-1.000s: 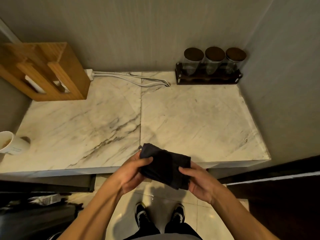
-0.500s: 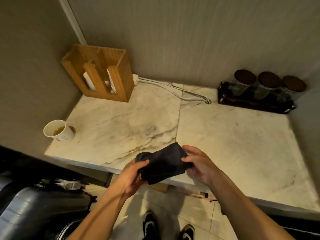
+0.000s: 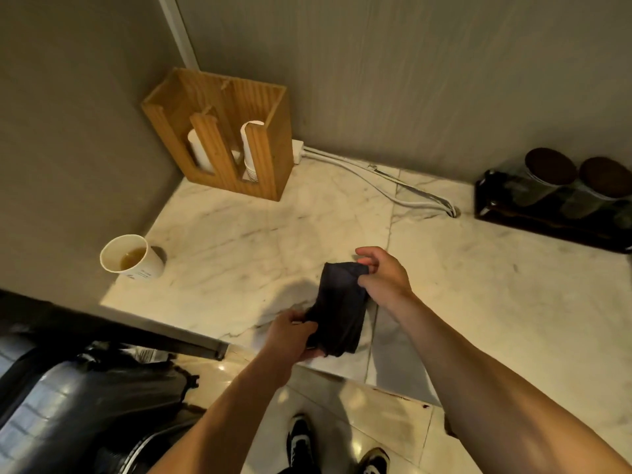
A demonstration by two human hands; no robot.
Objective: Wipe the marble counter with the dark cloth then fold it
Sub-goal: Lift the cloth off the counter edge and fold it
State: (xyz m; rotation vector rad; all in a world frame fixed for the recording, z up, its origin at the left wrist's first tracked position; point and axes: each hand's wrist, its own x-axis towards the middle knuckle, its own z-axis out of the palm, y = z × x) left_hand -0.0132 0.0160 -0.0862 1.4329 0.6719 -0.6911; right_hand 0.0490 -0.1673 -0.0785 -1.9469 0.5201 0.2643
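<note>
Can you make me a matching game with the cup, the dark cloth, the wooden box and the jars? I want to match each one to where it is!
Things:
1. paper cup
2. dark cloth
3. wooden box
4. jars

Places:
A. back left corner
B. held in both hands
C. dark tray, far right
D. left edge of the counter

Pairs: 1-D, 2-B, 3-A, 4-C

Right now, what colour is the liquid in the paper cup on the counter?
Amber-brown, like tea, inside the white paper cup; the head view shows it clearly.
</note>
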